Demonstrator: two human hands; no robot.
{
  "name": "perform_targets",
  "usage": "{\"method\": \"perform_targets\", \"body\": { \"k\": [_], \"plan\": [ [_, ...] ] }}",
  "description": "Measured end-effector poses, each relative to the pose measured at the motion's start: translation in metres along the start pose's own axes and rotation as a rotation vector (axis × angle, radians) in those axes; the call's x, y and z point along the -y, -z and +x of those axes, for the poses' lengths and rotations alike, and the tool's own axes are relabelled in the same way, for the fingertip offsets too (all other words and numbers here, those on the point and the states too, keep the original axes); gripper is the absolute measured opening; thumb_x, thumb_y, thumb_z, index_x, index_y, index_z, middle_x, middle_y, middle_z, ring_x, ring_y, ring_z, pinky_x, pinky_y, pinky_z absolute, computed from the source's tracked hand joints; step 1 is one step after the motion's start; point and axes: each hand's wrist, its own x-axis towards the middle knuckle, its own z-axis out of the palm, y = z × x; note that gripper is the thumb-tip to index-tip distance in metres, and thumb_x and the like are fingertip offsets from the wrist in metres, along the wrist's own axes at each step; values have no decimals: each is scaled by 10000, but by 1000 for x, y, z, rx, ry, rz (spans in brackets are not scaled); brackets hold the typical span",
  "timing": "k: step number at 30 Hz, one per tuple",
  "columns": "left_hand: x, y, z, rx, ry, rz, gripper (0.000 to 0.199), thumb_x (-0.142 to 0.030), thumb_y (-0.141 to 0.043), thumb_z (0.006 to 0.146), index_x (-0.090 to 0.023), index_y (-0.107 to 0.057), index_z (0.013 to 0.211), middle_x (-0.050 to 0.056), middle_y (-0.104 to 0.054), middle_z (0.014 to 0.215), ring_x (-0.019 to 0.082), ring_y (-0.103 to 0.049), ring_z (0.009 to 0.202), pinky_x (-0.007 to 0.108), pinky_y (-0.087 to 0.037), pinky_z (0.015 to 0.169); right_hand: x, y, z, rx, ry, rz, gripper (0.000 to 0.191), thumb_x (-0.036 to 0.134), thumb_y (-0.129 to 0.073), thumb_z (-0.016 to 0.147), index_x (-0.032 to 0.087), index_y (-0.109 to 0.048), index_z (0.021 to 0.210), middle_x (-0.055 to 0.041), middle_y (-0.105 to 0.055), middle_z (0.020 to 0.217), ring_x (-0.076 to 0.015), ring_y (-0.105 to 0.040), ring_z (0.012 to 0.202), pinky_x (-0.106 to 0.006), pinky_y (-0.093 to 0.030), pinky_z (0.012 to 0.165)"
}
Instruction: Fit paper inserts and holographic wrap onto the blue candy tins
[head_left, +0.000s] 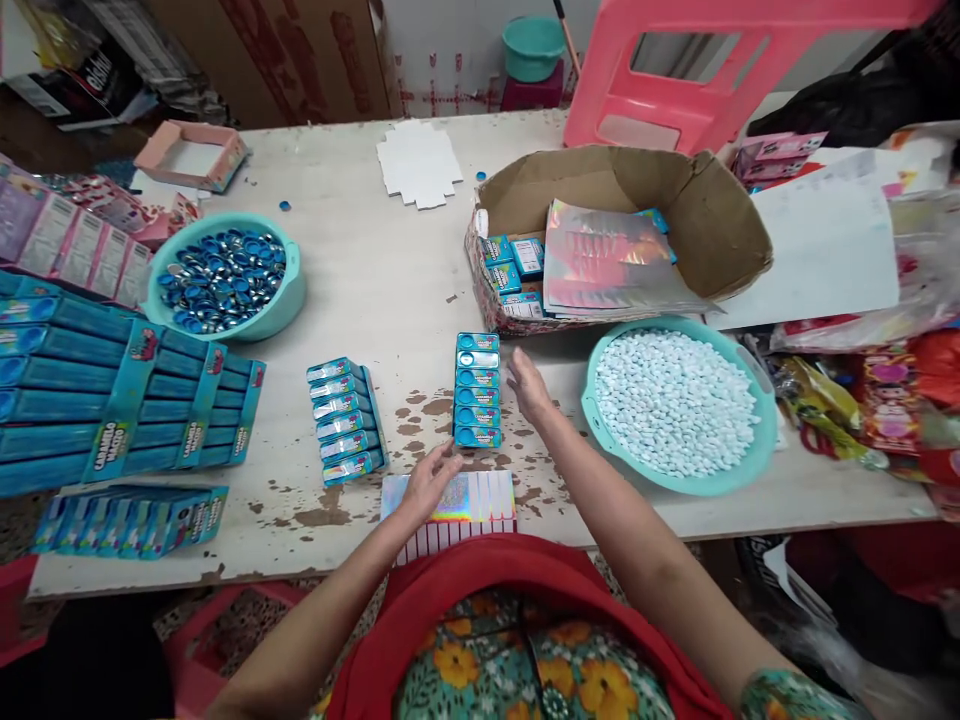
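Fingers of my left hand (431, 485) and right hand (529, 385) are loosely spread, gripping nothing visible. Just beside both lies the row of small blue boxes (478, 395): presumably light, smooth, crushable card; hold gently by both ends. Farther right: turquoise bowl (768, 415).

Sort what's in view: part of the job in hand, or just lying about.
Likely in the job:
row of blue boxes between left hand and right hand
shiny sheet by left hand
bowl of white pieces
bowl of blue-and-silver caps

Probably just lying about:
white card cutout
open pink box
far teal basin
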Motion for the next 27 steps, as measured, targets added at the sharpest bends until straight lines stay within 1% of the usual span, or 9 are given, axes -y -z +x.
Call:
{"method": "perform_targets", "body": {
  "k": [2, 4, 6, 9, 12, 16, 18, 21, 27],
  "plan": [
    [6, 14, 6, -77, -49, 81, 511, -534, -434, 844, -165, -579, 1167, 93, -681, 1025, 215, -623, 944, 331, -473, 834, -24, 25, -30, -125, -36, -44, 506, 584, -494, 792, 214, -555, 1132, -77, -585, 1200, -195, -571, 1032, -403, -424, 942],
    [10, 19, 7, -130, -69, 233, 443, -484, -375, 876, -171, -618, 1074, 85, -680, 1017, 211, -613, 940, 330, -458, 841, -49, 46, -67, -140, -38, -171, 444, 546, -535, 783, 189, -595, 1040, -82, -631, 1049, -213, -583, 951, -413, -440, 911],
    [12, 17, 6, -73, -96, 461, 372, -426, -396, 869, -184, -642, 1007, 78, -678, 993, 219, -598, 948, 337, -439, 852, -70, 58, -102, -28, -33, -319, 379, 493, -574, 774, 187, -622, 992, -76, -634, 975, -221, -582, 885, -420, -457, 867],
    [12, 9, 5, 91, -147, 797, 291, -363, -503, 807, -214, -661, 1000, 87, -652, 1067, 271, -540, 1056, 387, -387, 906, -85, 57, -136, 139, -1, -501, 319, 402, -590, 783, 197, -628, 1025, -74, -607, 1018, -209, -574, 840, -399, -476, 813],
    [11, 7, 6, 208, -69, 992, 210, -310, -564, 754, -232, -685, 905, 89, -662, 1022, 296, -541, 1042, 423, -357, 908, -85, 43, -145, 203, 94, -732, 282, 302, -571, 810, 192, -619, 1065, -80, -602, 994, -227, -552, 897, -401, -463, 829],
    [10, 9, 4, 251, -10, 1023, 194, -284, -581, 735, -225, -669, 896, 85, -667, 986, 274, -569, 984, 383, -376, 866, -81, 20, -152, 302, 342, -1055, 253, 274, -551, 843, 194, -637, 1067, -114, -578, 995, -275, -489, 982, -427, -436, 860],
    [11, 9, 0, 250, -41, 1018, 181, -268, -572, 739, -211, -665, 883, 88, -664, 985, 264, -569, 978, 354, -385, 840, -83, 10, -158, 389, 419, -1109, 286, 294, -556, 848, 216, -626, 1114, -116, -571, 1013, -278, -483, 983, -423, -441, 847],
    [13, 8, -5, 231, -74, 950, 166, -251, -496, 793, -197, -652, 809, 73, -673, 895, 226, -590, 894, 301, -397, 762, -87, 1, -166, 441, 458, -1136, 330, 326, -558, 852, 243, -607, 1168, -116, -572, 1065, -288, -478, 1006, -430, -438, 843],
    [9, 7, -2, 119, -15, 871, 194, -235, -442, 805, -201, -631, 829, 49, -678, 810, 189, -603, 765, 259, -384, 656, -85, 0, -172, 511, 521, -1173, 397, 251, -467, 897, 231, -510, 1292, -117, -547, 1262, -299, -446, 1149, -491, -372, 951]
  ]
}}
